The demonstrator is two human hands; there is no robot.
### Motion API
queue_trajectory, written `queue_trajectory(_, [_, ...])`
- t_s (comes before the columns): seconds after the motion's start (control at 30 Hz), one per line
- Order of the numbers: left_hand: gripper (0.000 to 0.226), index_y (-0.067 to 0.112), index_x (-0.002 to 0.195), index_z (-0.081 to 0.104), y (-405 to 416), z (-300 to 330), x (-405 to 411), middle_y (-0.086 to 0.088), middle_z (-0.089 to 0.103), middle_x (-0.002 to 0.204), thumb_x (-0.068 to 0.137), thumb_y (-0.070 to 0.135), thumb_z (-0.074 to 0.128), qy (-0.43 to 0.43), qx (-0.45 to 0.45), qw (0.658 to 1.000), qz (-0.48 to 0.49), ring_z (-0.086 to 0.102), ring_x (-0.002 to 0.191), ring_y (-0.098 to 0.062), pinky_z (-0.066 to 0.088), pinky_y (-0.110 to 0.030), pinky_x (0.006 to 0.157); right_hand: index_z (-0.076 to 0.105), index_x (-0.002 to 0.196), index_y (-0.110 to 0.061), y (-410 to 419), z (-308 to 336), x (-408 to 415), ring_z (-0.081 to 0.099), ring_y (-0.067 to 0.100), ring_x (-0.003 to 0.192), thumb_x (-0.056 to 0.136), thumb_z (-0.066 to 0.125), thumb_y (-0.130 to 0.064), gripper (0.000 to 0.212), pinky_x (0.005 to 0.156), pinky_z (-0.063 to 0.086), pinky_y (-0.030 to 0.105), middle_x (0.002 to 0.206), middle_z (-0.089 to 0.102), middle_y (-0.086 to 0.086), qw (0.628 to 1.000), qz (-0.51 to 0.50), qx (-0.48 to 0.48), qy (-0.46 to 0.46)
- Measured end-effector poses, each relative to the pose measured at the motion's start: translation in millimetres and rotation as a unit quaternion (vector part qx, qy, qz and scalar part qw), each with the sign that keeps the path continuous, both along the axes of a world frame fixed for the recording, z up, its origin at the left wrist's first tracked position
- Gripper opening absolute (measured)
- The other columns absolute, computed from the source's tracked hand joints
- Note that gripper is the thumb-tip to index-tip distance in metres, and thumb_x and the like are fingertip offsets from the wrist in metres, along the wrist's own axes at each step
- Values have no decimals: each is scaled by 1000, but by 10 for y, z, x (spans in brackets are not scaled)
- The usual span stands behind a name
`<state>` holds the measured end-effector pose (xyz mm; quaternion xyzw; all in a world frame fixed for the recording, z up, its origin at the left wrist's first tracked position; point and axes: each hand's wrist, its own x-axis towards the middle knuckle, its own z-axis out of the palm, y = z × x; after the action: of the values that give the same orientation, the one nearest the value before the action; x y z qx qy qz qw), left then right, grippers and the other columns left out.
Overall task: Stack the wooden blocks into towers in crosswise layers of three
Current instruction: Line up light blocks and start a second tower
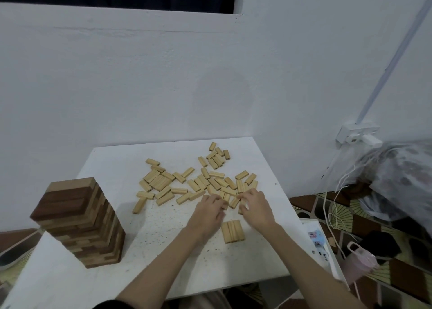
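At the left of the desk stands the finished dark tower, already a little twisted; a push from my left forearm could bring it down. My left hand has its fingers curled in the near edge of the loose blocks; whether they are clamped on a block I cannot tell. The first layer of three lies just below my hands; a careless wrist may scatter it. My right hand seems to pinch a block; I judge it could slip.

left hand, right hand in loose blocks | tower left
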<state>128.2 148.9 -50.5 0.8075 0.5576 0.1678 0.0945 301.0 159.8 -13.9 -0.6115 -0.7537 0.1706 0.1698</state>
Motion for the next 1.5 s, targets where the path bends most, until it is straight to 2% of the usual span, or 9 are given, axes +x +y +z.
queue_trajectory(0.2, [34, 21, 123, 58, 44, 30, 27, 6, 52, 131, 93, 32, 45, 16, -22, 1000, -3, 43, 122, -16, 36, -34, 101, 63, 121, -26, 34, 32, -57, 39, 22, 119, 96, 49, -23, 29, 95, 36, 30, 134, 48, -5, 993, 8, 24, -119])
queue_trajectory(0.5, [41, 15, 111, 51, -1, 173, 55, 6, 42, 108, 81, 37, 67, -126, -75, 986, 83, 39, 102, -12, 36, -21, 85, 66, 109, -27, 111, 93, -198, 44, 19, 113, 84, 68, -35, 26, 89, 34, 31, 117, 61, -5, 994, 10, -6, -108])
queue_trajectory(0.67, [56, 15, 116, 45, 45, 195, 79, 1, 42, 114, 74, 37, 75, -143, -107, 977, 120, 37, 104, -14, 36, -23, 85, 56, 119, -21, 115, 94, -258, 48, 19, 110, 80, 72, -36, 45, 90, 38, 31, 111, 64, -2, 997, 11, -25, -71])
queue_trajectory(0.83, [45, 15, 115, 45, 45, 209, 38, -1, 44, 118, 76, 21, 67, -142, -117, 975, 120, 36, 108, -17, 33, -22, 83, 51, 126, -9, 83, 185, -280, 49, 14, 89, 81, 73, -11, 50, 76, 41, 20, 104, 58, 8, 994, 37, -88, 46])
queue_trajectory(1.0, [51, 16, 121, 43, 48, 278, -83, 1, 46, 120, 73, 8, 60, -112, -160, 975, 107, 33, 106, -16, 35, -25, 83, 52, 125, -11, 126, 173, -315, 55, 16, 79, 83, 63, 5, 46, 75, 51, 30, 86, 56, 5, 985, 19, -148, 86])
queue_trajectory(1.1, [65, 17, 127, 40, 63, 288, -184, 2, 43, 128, 69, 12, 69, -94, -174, 975, 102, 35, 114, -18, 34, -26, 89, 54, 122, -11, 125, 142, -362, 55, 17, 80, 80, 67, 4, 46, 74, 52, 29, 88, 53, 2, 980, 8, -165, 112])
queue_trajectory(1.17, [75, 15, 129, 39, 39, 312, -236, -1, 39, 126, 67, 17, 80, -152, -198, 959, 133, 39, 116, -19, 39, -28, 92, 54, 122, -11, 145, 135, -389, 52, 15, 81, 81, 65, 5, 45, 65, 49, 22, 93, 50, 2, 978, -19, -158, 136])
queue_trajectory(1.37, [53, 10, 103, 42, -46, 403, -310, -1, 49, 87, 68, 7, 82, -342, -260, 864, 262, 50, 75, -12, 43, -13, 46, 51, 124, -10, 204, 129, -442, 52, 17, 90, 81, 60, 11, 48, 54, 39, 17, 102, 51, 5, 965, -61, -180, 179])
queue_trajectory(1.5, [53, 8, 100, 43, -52, 449, -285, -2, 50, 83, 65, 2, 83, -370, -278, 843, 274, 48, 66, -7, 41, -10, 37, 52, 123, -11, 199, 80, -481, 54, 17, 91, 79, 62, 9, 49, 67, 45, 22, 101, 54, 4, 960, -69, -190, 194])
